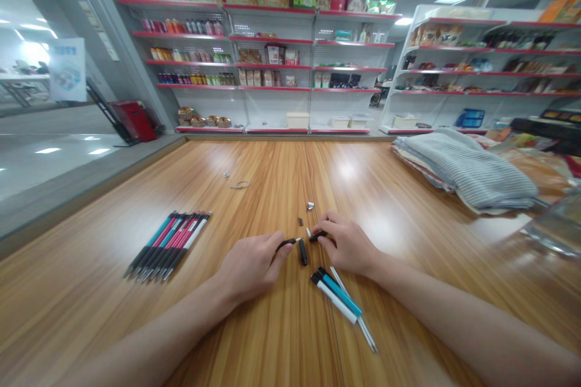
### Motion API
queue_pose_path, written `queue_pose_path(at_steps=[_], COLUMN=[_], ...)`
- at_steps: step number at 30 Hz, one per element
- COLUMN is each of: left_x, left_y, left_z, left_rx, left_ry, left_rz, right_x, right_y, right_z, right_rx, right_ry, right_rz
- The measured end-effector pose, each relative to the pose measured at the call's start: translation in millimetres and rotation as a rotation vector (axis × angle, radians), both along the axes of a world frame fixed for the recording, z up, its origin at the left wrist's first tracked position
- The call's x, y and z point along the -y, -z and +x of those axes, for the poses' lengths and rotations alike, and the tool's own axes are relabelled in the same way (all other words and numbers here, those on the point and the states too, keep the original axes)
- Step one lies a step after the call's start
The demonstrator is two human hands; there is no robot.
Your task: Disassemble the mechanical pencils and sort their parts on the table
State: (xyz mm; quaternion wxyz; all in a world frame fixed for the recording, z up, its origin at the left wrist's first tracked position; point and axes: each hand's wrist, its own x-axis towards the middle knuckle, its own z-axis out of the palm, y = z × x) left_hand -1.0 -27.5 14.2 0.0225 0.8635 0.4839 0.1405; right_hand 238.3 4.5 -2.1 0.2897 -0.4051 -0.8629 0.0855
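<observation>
My left hand (252,263) pinches a slim black pen part (285,244) whose whitish end points right. Across from it, my right hand (347,242) has its fingertips on a short black pen part (318,236); a small white piece (308,232) shows beside it. Between the hands lies a black pen grip (302,252). Just beyond are a small dark piece (300,222) and silver cone tips (310,206). Below my right hand rest a teal pen barrel (342,293), a white pen barrel (336,302) and thin white refills (367,335).
To the left, several assembled pens (167,245) lie side by side on the wooden table (272,344). Farther back are a thin loop (241,185) and a tiny metal bit (226,175). Folded striped cloth (472,169) and a clear container (556,224) stand at right. Stocked shelves (272,66) line the back.
</observation>
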Motion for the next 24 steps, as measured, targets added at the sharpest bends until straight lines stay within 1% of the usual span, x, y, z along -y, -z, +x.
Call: queue_pose_path(at_steps=[16,21,24], left_x=[-0.6,-1.3,-2.1], left_y=[0.9,1.4,2.5], left_z=[-0.3,1.4,1.4], left_rx=[0.031,0.032,0.005], left_ry=[-0.007,-0.032,-0.050], left_rz=[0.014,0.043,0.046], right_x=[1.0,1.6,2.0], right_y=[0.8,-1.6,-3.3], right_z=[-0.1,-2.1,-4.0], right_rx=[-0.007,-0.012,0.021], right_ry=[0.019,-0.030,-0.056], right_rz=[0.029,0.070,0.097])
